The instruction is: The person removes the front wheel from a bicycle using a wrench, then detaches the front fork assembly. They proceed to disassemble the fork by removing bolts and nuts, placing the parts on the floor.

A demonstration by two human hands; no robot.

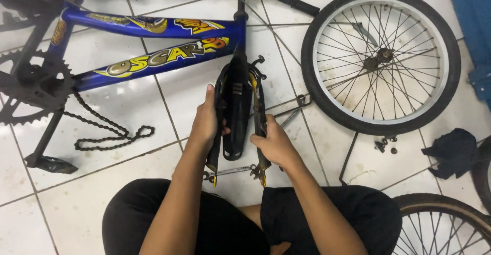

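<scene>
While the person sits on the white tiled floor (153, 214), both hands grip the front fork (260, 122) of a blue bicycle frame (153, 40) that lies on its side. The left hand (205, 123) wraps its fingers around the left fork leg, thumb pointing up beside a black mudguard (236, 113) that sits between the two legs. The right hand (276, 143) is closed around the right fork leg, low down near its tip. A thin wrench (230, 171) lies on the tiles just below the fork ends. To the right rests a detached wheel (381, 60) with a silver rim, with small nuts (384, 144) near its lower edge. A loose chain (110, 132) trails from the black chainring (30, 86), and a dark rag (454, 151) lies far right.
</scene>
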